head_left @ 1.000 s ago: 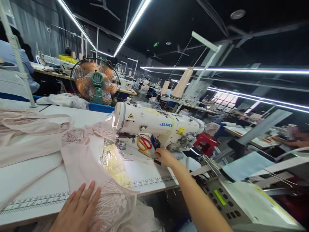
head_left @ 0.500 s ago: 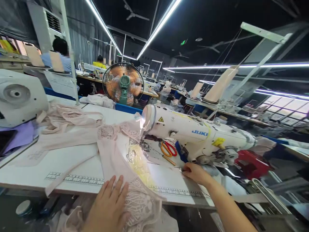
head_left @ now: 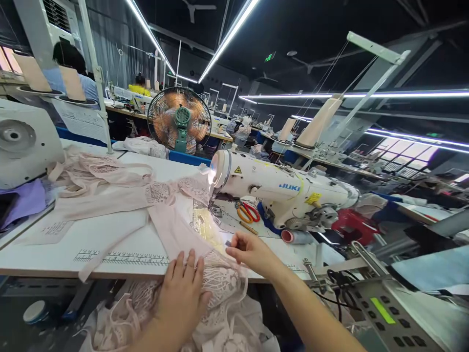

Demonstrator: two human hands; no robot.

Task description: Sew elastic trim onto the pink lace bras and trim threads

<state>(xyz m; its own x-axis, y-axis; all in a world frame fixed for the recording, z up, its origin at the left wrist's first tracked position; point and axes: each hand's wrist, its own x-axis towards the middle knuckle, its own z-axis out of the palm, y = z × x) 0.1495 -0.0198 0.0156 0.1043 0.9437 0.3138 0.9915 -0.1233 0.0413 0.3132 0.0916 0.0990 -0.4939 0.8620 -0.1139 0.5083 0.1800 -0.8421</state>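
Note:
My left hand (head_left: pixel 183 288) lies flat with its fingers spread on a pale pink lace garment (head_left: pixel 174 227) at the table's front edge. The garment runs back under the head of a white sewing machine (head_left: pixel 264 183), and more of its lace hangs below the edge. My right hand (head_left: pixel 249 252) is closed in a pinch over the garment's right side, in front of the needle area. A small grey piece (head_left: pixel 228 243) shows at its fingertips, too small to name. Scissors (head_left: pixel 248 212) with orange and red handles lie under the machine arm, behind my right hand.
Pink straps and fabric (head_left: pixel 98 171) are heaped at the left. A printed ruler (head_left: pixel 120 257) runs along the front edge. A thread spool (head_left: pixel 293 236) lies at the right, near a control panel (head_left: pixel 384 308). A fan (head_left: pixel 179 120) and a seated person (head_left: pixel 71 71) are behind.
My right hand has moved left from beside the machine base to the garment, carrying the small grey piece. My left hand remains flat on the fabric. The view has shifted slightly.

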